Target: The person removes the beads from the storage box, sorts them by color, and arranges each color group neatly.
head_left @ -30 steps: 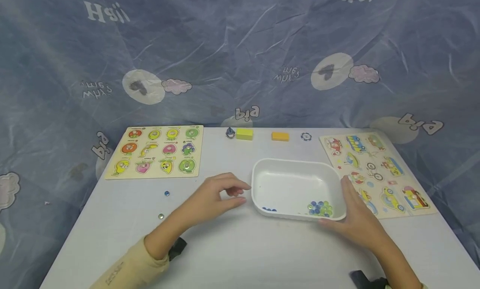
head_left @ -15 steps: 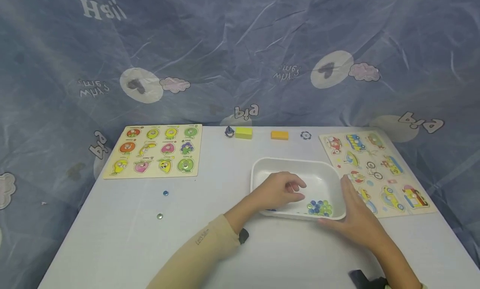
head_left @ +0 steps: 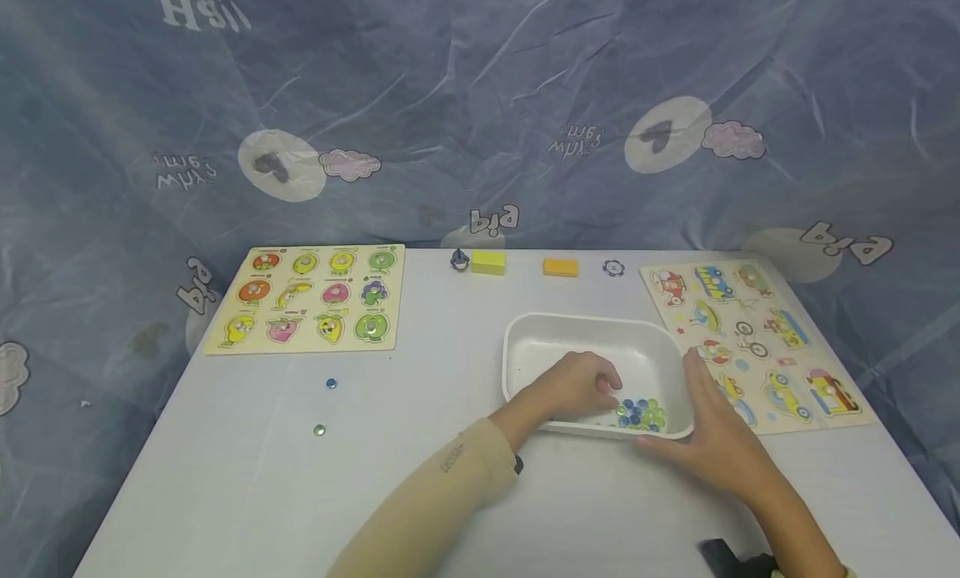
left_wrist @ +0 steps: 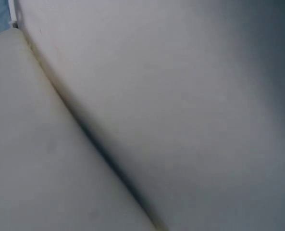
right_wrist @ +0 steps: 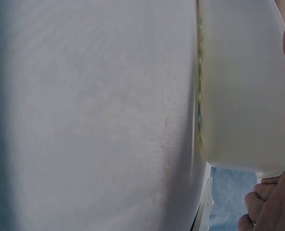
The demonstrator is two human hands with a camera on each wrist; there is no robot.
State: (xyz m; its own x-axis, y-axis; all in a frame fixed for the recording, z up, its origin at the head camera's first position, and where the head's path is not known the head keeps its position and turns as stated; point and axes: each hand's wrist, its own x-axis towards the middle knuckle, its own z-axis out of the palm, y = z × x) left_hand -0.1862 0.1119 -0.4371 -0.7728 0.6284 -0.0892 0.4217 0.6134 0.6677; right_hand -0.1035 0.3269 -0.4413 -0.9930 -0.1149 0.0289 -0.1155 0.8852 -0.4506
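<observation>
A white plastic tray lies on the table in the head view. Blue and green glass beads are clustered in its front right corner. My left hand is inside the tray, palm down, with bent fingers right at the left edge of the beads; thumb and forefinger stand a little apart. My right hand grips the tray's right end, thumb along the front wall and fingers up the side. The right wrist view shows the tray's outer wall beside that hand. Only sleeve and table fill the left wrist view.
A blue bead and a pale green bead lie on the left of the table. Behind are a fruit puzzle board, a penguin figure, a yellow-green block and an orange block. A vehicle puzzle board adjoins the tray.
My left hand has moved right from outside the tray's left rim, over it and down beside the beads. The right hand keeps its grip, and the tray has not moved.
</observation>
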